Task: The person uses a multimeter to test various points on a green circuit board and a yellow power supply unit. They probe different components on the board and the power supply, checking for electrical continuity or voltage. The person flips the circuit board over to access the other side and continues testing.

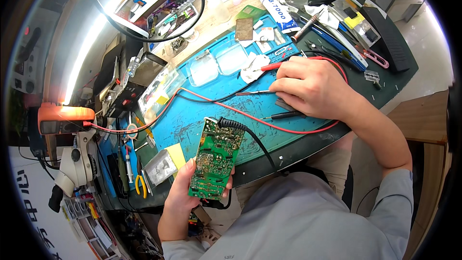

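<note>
My left hand point(182, 183) grips a bare green circuit board point(217, 159), its soldered side facing up, beyond the mat's near edge. A black cable with a ribbed strain relief point(232, 124) runs off the board's top. My right hand point(310, 86) is over the right part of the blue mat, fingers bent together. A red test probe point(271, 67) passes beneath its fingers, and a slim metal tool point(252, 93) ends at its fingertips. Which of these it holds, I cannot tell. Just below the hand, a black test probe point(284, 115) lies on the mat.
An orange multimeter point(65, 119) stands at left, its leads crossing the blue mat point(192, 120). Yellow-handled pliers point(141, 186) lie left of the board. A clear case point(216, 65), a glue tube point(279, 12), cutters point(332, 54) and a razor blade point(371, 76) lie farther off.
</note>
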Demonstrator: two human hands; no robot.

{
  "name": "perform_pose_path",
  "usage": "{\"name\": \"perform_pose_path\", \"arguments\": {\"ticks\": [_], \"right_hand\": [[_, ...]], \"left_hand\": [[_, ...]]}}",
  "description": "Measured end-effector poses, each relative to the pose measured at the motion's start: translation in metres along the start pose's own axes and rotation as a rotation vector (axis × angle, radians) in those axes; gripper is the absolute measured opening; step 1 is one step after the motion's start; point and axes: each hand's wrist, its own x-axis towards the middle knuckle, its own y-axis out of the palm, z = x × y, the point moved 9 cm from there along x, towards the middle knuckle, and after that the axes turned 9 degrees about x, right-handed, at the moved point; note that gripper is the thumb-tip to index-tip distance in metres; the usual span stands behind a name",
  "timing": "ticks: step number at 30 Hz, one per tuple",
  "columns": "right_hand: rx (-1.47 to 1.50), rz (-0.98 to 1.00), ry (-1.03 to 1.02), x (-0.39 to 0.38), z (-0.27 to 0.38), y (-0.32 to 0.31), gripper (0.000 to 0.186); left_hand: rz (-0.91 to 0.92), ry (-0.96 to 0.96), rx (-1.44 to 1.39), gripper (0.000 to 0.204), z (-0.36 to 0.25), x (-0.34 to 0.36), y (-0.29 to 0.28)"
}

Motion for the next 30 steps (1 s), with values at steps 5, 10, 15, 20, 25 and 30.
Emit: {"name": "perform_pose_path", "arguments": {"ticks": [5,10,15,20,25,30], "right_hand": [[-0.004,0.0,0.001,-0.0001,0.0001,-0.0006,0.013],[0.03,0.016,0.023,-0.0002,-0.0009,-0.0005,0.013],[0.036,0.012,0.016,0.0002,-0.0002,-0.0006,0.014],[0.034,0.008,0.012,-0.0001,-0.0003,-0.0005,0.014],[0.037,0.008,0.014,0.0004,-0.0004,-0.0006,0.013],[0.043,0.006,0.017,0.0001,-0.0004,-0.0012,0.013]], "left_hand": [[-0.002,-0.019,-0.041,0.08,0.0017,0.0016,-0.0003],[0.014,-0.02,-0.057,0.079,0.0032,0.0012,-0.0015],[0.026,-0.02,-0.067,0.078,0.0043,0.0011,-0.0021],[0.03,-0.021,-0.065,0.078,0.0044,0.0014,-0.0026],[0.024,-0.012,-0.068,0.078,0.0045,0.0014,-0.0031],[0.004,-0.016,-0.071,0.078,0.0043,0.0017,-0.0031]]}}
